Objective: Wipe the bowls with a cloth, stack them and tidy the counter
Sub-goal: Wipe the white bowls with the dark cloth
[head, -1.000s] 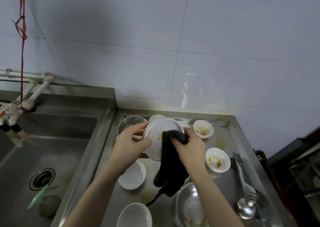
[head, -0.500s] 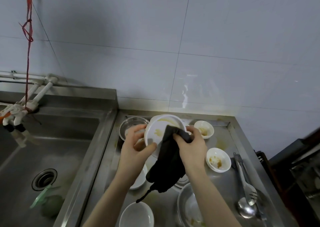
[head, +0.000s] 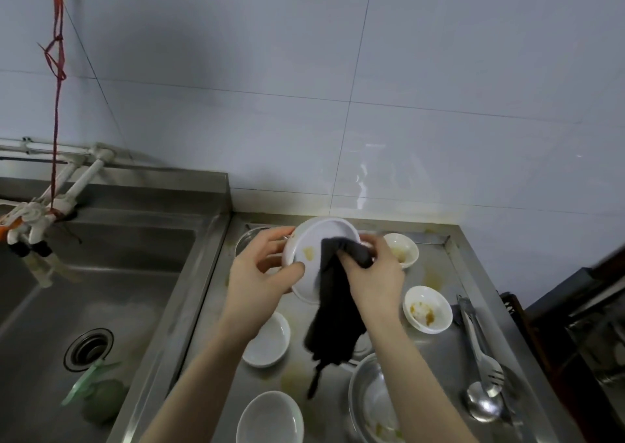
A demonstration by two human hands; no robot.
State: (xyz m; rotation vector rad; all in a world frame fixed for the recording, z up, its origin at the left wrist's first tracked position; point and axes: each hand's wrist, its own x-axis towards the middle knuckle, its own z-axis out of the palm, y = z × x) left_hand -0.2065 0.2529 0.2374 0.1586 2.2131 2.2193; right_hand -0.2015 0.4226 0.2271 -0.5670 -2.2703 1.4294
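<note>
Left hand (head: 262,275) grips the rim of a white bowl (head: 316,256), tilted and raised over the far counter (head: 436,351) – yellow smear inside. Right hand (head: 373,276) clutches a dark cloth (head: 333,327) pressed into the bowl, its tail hanging – two soiled bowls (head: 427,310) stand right

I see the sink (head: 101,273) left of the worktop (head: 449,351). Above the worktop, my left hand (head: 260,273) holds a bowl (head: 321,239), with my right hand (head: 375,273) and cloth (head: 334,324) in it. Tongs (head: 480,344) and ladle (head: 480,405) lie at the right edge.
</note>
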